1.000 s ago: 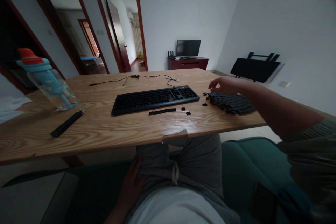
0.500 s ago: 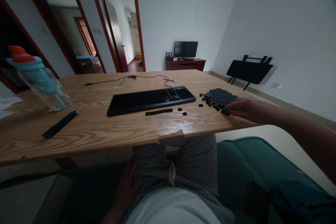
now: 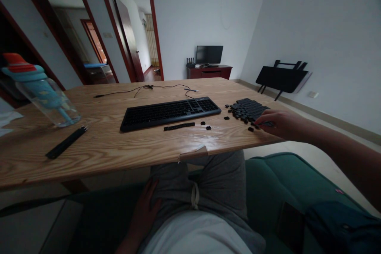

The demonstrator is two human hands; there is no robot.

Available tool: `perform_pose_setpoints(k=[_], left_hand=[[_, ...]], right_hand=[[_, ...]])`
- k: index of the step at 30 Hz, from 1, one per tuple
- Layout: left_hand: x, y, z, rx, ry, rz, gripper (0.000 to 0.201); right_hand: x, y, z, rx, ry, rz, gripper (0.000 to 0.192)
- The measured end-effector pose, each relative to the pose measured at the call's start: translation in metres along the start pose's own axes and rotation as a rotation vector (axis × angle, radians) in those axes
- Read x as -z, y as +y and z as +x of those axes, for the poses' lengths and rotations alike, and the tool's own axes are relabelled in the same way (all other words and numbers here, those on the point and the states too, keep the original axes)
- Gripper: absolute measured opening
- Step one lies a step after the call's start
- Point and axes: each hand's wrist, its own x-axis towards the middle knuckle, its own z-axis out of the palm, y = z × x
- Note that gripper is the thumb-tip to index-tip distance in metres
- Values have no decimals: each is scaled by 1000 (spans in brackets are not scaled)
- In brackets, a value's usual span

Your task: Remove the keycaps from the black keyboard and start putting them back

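Note:
My right hand (image 3: 276, 124) is at the near right of the table, closed in a pinch round a slim dark tool (image 3: 267, 123) whose kind I cannot make out. The tool's tip is beside a pile of black keycaps (image 3: 248, 109). One loose keycap (image 3: 251, 129) lies apart from the pile, just left of the fingertips. My left hand (image 3: 145, 204) rests on my thigh with fingers spread, holding nothing. A black keyboard (image 3: 169, 113) lies mid-table, many of its keys hard to make out. Before it are a row of keycaps (image 3: 179, 126) and a few single ones.
A clear bottle (image 3: 49, 95) with a red and blue lid stands on the left, near a black pen-like object (image 3: 66, 143). The keyboard's cable (image 3: 143, 87) runs along the back. Brown tape (image 3: 195, 152) covers the table's front edge. I sit on a green couch (image 3: 276, 182).
The loose keycap now sits apart from the pile, toward the near edge. My right hand has shifted slightly, still pinching the tool. My left hand stays on my thigh. The view has turned slightly.

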Motion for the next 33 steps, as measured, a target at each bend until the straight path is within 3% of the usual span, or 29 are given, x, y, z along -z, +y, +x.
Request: perform_pose_setpoints(k=[7,13,16,19,22,28,33], left_hand=[[1,1,1,-3,3,5,55],[2,3,0,3,-11,8,57],[2,5,0,6,-19,8,56],[3,8,0,6,0,2,56],[3,9,0,9,5,-10,56],[2,8,-1,27,-11,-20,57],[2,7,-2,31,-8,-37,58]], right_hand=[[4,-24,4,-50,-164,48,37],[-2,-34,16,-73,-203,47,22],[1,-49,21,-60,-139,75,25],[3,-69,28,55,-32,191,35],[1,-91,40,155,47,295,32],[-13,-127,72,140,90,394,28],[-21,-137,89,111,91,441,29]])
